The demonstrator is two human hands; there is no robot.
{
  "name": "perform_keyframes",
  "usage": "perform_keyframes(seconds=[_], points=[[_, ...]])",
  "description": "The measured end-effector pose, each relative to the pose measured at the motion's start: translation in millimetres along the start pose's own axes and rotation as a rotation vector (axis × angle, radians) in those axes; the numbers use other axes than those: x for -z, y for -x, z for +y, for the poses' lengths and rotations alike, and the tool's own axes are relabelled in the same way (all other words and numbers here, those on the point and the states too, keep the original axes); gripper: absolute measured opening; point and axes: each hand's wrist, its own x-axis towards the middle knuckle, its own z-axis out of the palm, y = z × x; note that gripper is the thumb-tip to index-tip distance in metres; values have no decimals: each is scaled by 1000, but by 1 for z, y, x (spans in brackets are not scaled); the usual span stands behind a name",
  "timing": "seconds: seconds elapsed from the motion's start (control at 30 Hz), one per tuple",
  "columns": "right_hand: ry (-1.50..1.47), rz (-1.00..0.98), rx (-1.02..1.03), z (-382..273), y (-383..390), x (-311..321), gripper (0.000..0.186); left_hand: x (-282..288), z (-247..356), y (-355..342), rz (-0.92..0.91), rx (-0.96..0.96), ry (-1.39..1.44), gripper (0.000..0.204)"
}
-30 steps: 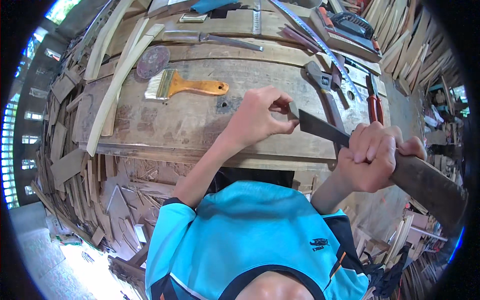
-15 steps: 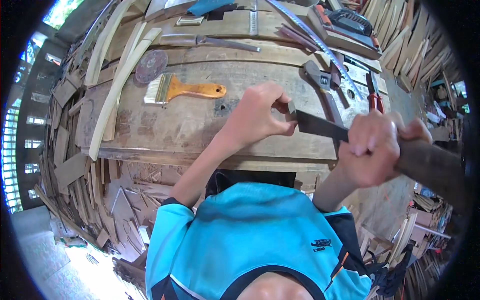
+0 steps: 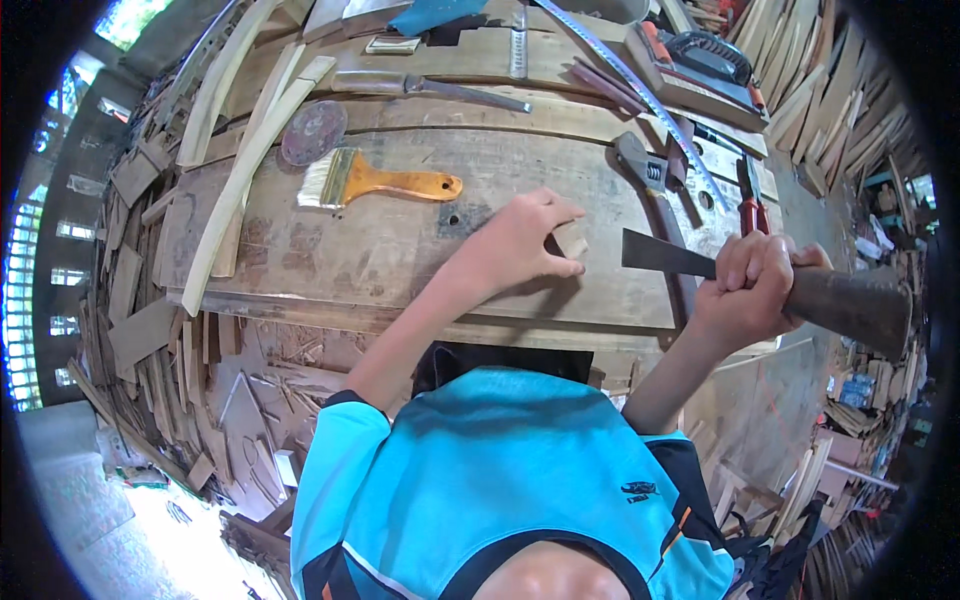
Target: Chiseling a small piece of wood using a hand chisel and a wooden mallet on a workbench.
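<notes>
My left hand [image 3: 515,240] is over the middle of the workbench, thumb and fingers closed around a small pale wooden block [image 3: 573,240]. Part of the block lies hidden behind my fingers. To its right, my right hand [image 3: 752,280] grips a dark chisel-like tool [image 3: 665,253] around its middle. A flat blade sticks out of the fist toward the block, a gap apart from it. From the fist's other side a broad dark part extends right. Under the blade lies an adjustable wrench [image 3: 650,180]. A wide paintbrush [image 3: 390,183] with an orange handle rests left of my left hand.
On the bench [image 3: 350,240] are a round reddish disc [image 3: 314,133], a long wood-handled chisel [image 3: 440,88], a metal ruler [image 3: 640,90], red-handled pliers [image 3: 752,205] and a sander-like tool [image 3: 700,65]. Curved wooden strips [image 3: 250,170] lie at the left. Stacked scrap wood flanks both sides.
The tool's blade has moved right, away from the block in my left hand, and the block shows more of its face. The view has shifted slightly.
</notes>
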Motion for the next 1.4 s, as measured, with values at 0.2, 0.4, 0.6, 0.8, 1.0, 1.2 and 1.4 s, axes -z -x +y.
perform_keyframes(seconds=[0.2,0.4,0.6,0.8,1.0,1.2,1.4], points=[[-8,28,-22,-5,8,6,17,-1,6,5,-84,233,325,37],[-69,46,-90,-11,9,3,19,7,14,23,51,240,805,47],[-63,66,-132,-15,15,-8,17,7,10,30,89,301,770,39],[-77,6,-160,-11,21,-29,9,-2,-1,30,159,21,-50,43],[-44,-183,-122,0,21,-39,13,0,-4,31,128,103,13,43],[9,-212,-117,9,19,-41,11,1,-1,31,115,148,66,43],[29,-215,-96,14,21,-42,11,1,-2,31,136,129,87,42]])
